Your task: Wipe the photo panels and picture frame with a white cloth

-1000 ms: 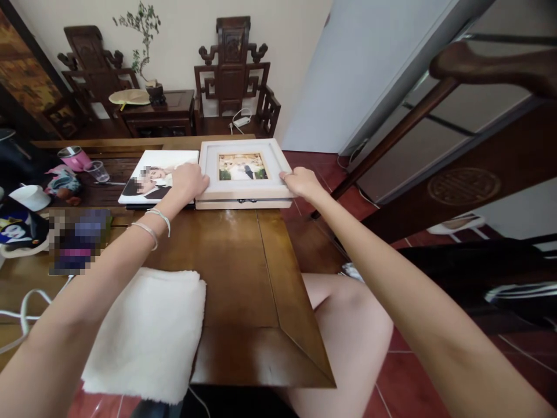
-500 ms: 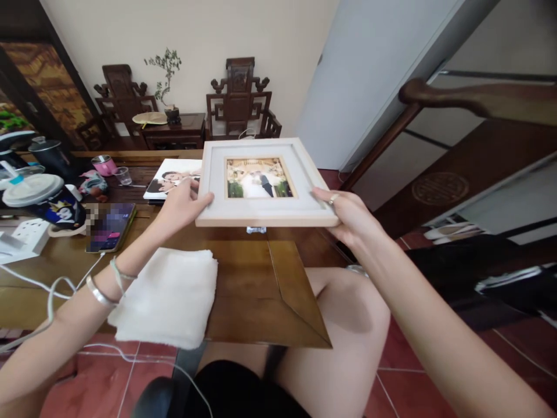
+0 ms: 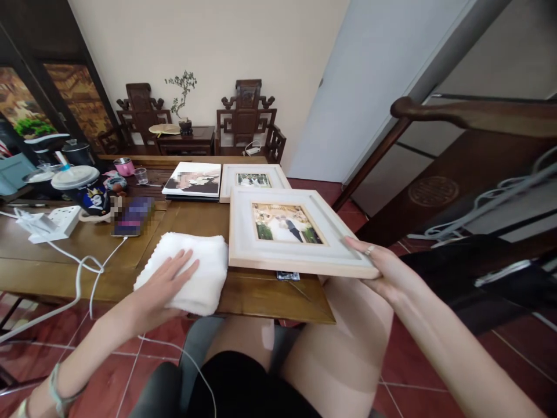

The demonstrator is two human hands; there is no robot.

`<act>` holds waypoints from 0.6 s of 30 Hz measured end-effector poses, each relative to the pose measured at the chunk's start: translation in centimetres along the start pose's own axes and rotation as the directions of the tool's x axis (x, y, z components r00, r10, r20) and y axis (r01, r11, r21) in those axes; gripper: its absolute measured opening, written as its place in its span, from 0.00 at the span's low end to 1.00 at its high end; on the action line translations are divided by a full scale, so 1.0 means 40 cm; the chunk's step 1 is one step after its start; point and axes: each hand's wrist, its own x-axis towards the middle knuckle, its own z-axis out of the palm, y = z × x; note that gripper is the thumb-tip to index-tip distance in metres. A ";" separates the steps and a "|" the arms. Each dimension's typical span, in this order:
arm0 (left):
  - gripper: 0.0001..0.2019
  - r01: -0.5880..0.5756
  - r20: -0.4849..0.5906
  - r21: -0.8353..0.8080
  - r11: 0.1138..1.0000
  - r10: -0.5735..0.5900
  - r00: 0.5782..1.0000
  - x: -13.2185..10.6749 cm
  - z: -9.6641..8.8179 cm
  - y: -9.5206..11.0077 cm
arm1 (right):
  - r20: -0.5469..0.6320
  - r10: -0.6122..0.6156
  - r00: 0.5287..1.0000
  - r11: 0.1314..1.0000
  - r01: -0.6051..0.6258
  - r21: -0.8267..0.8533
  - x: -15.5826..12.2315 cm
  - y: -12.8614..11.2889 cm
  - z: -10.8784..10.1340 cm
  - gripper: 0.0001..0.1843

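Note:
My right hand [image 3: 385,270] grips the right edge of a white framed wedding photo [image 3: 291,235], held low over the near corner of the wooden table [image 3: 209,220]. My left hand [image 3: 163,284] lies flat with fingers spread on a folded white cloth [image 3: 191,261] at the table's front edge. A second white frame [image 3: 252,180] rests on the table further back, beside a photo album [image 3: 194,180].
A phone [image 3: 133,215] on a white cable, a power strip [image 3: 52,223], a lidded cup [image 3: 85,188], a pink mug [image 3: 124,167] and a small glass [image 3: 141,175] crowd the table's left side. Carved chairs stand at the wall; a dark wooden stair rail [image 3: 470,113] rises on the right.
The frame has come toward me, leaving a second frame on the table. My left hand let go of it and came down flat on the white cloth. The camera pulled back.

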 end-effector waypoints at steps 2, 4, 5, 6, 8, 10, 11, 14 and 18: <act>0.30 0.002 -0.045 -0.035 0.999 -0.004 0.999 -0.020 -0.012 -0.036 | 0.003 0.089 0.996 0.994 -0.089 0.066 -0.001 0.016 0.002 0.01; 0.23 0.020 -0.118 -0.058 0.998 -0.027 0.993 -0.027 -0.037 -0.055 | -0.010 0.142 0.990 0.985 -0.140 0.099 -0.002 0.030 0.012 0.01; 0.20 0.036 -0.189 -0.056 0.998 -0.046 0.981 -0.026 -0.048 -0.056 | -0.011 0.141 0.990 0.986 -0.140 0.095 -0.003 0.037 0.019 0.01; 0.18 0.059 -0.279 -0.048 0.997 -0.070 0.958 -0.021 -0.056 -0.052 | -0.007 0.137 0.991 0.987 -0.136 0.086 -0.006 0.044 0.028 0.02; 0.15 0.113 -0.487 -0.026 0.993 -0.111 0.866 0.000 -0.056 -0.031 | 0.018 0.117 0.993 0.991 -0.117 0.065 -0.018 0.058 0.052 0.05; 0.14 0.147 -0.653 -0.006 0.989 -0.115 0.748 0.039 -0.034 0.003 | 0.069 0.077 0.995 0.995 -0.080 0.055 -0.035 0.073 0.084 0.09; 0.14 0.139 -0.700 0.011 0.990 -0.091 0.708 0.064 -0.019 0.021 | 0.094 0.054 0.994 0.997 -0.059 0.053 -0.044 0.080 0.103 0.11; 0.16 0.050 -0.751 0.114 0.992 0.053 0.658 0.147 0.032 0.072 | 0.148 -0.017 0.989 1.000 0.017 0.003 -0.065 0.090 0.154 0.15; 0.16 0.068 -0.746 0.241 0.968 0.140 0.651 0.238 0.079 0.116 | 0.200 -0.153 0.968 0.908 0.217 -0.358 -0.080 0.062 0.188 0.13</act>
